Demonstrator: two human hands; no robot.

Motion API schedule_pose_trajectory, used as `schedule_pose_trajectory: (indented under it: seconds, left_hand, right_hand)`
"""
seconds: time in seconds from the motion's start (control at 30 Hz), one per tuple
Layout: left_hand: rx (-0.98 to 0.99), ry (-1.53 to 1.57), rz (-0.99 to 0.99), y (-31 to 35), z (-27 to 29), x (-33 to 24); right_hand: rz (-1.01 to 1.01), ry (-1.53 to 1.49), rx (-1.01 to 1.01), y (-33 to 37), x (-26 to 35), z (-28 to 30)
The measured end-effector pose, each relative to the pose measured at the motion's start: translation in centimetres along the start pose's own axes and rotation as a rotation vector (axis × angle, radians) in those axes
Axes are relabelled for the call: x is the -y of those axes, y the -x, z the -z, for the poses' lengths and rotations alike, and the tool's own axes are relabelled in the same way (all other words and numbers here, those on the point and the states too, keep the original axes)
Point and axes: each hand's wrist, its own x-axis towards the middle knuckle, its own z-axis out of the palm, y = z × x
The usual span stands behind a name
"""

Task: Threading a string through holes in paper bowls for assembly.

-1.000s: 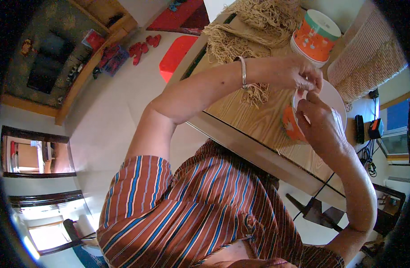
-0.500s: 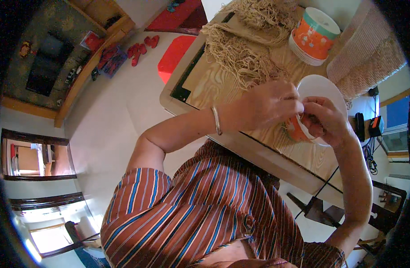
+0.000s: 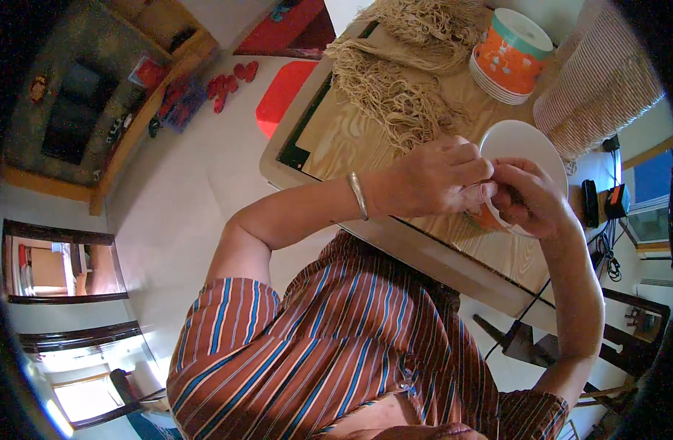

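My left hand [image 3: 443,176], with a silver bangle on its wrist, meets my right hand [image 3: 533,196] above the table's right part. Both hands are closed, thumb and fingertips pinched together almost tip to tip. Whatever is between the fingertips is too small or hidden to make out. Just beneath and behind the right hand is a white-lined bowl [image 3: 523,139] with an orange outside; the hands cover part of its rim, and its contents are hidden. A loose heap of tan twine [image 3: 395,95] lies beyond my left hand on the wood-patterned table [image 3: 336,147].
At the table's back stands a stack of upturned orange and teal bowls [image 3: 514,55]. A striped woven roll [image 3: 597,81] rises to its right. Black cables [image 3: 608,253] hang at the right edge. A red stool [image 3: 284,95] is left of the table, and a dark chair [image 3: 531,345] below right.
My hands have drawn slightly closer, fingertips still pinched together. The view has shifted a little. The bowls and twine stay in place on the table.
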Motion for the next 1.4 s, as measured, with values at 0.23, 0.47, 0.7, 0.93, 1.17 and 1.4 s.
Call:
schedule_pose_trajectory:
  seconds: [0.23, 0.47, 0.7, 0.93, 1.17, 1.4]
  left_hand:
    - [0.032, 0.001, 0.014, -0.2, -0.5, -0.1]
    - [0.011, 0.571, 0.519, 0.9, -1.1, -0.9]
    - [-0.119, 0.946, 0.840, 2.2, -1.5, -2.7]
    - [-0.204, 1.277, 1.222, 2.1, -1.4, -3.7]
    - [-0.187, 0.767, 1.051, 1.5, -1.5, -2.8]
    - [-0.132, 0.654, 0.959, 1.0, -1.5, -2.4]
  right_hand:
    - [0.025, -0.051, 0.007, 0.0, -0.1, -0.1]
    - [0.014, -0.027, -0.063, 0.2, 0.2, -0.7]
    - [0.039, 0.071, -0.075, 0.4, 0.2, -0.8]
    - [0.047, 0.136, -0.135, 0.5, 0.1, -1.0]
    - [0.110, 0.249, -0.178, 0.7, 0.5, -1.9]
    - [0.196, 0.286, -0.245, 0.9, 0.3, -2.3]
